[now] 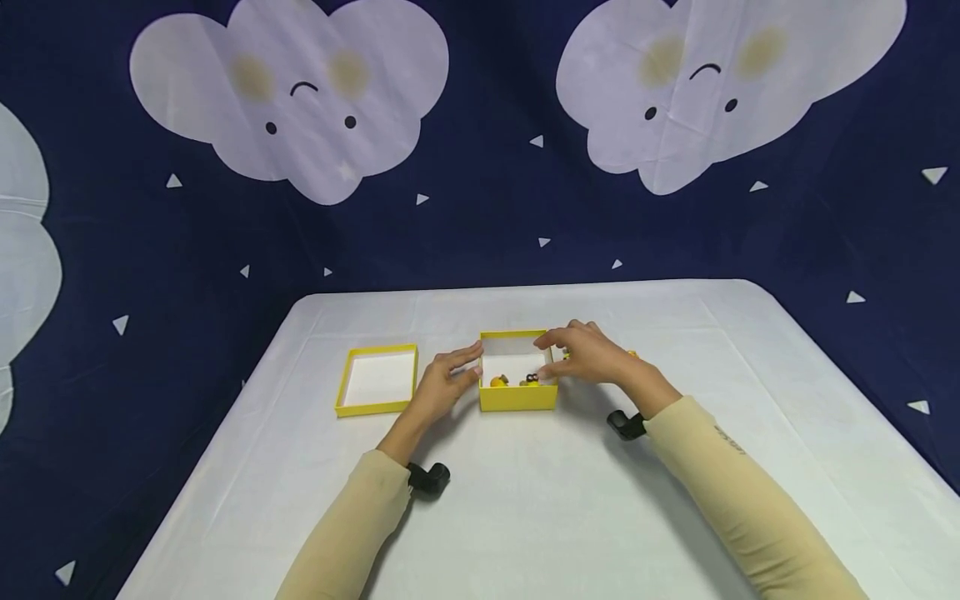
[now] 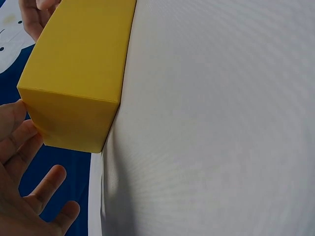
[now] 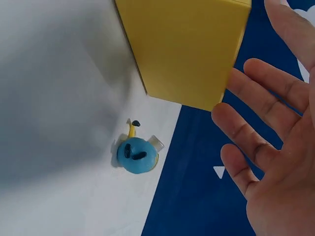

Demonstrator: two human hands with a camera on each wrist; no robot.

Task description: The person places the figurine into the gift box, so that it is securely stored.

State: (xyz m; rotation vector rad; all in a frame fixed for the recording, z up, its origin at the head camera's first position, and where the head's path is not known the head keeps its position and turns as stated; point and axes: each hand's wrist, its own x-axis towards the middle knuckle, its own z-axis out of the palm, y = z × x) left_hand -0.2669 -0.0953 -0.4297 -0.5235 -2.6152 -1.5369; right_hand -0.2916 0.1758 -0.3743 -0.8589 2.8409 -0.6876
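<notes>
Flanking the yellow box, the right hand shows a wide grip; the left hand is spread against the side. The lid is off; two toys inside, a blue-topped toy (poor straggler!) outside on the worktop: partway, I'd judge. Lettering on the right sleeve? Too small to read.

decent soft light across the white cloth-covered bench, fuzzy-edged shadows by the beige fabric sleeves, wrist cams kinda dimmer and greyer, faint moiré ripples in the left one, big blurry shadow in the right, tiny yellow toy figures pretty mushy from the head cam
</notes>
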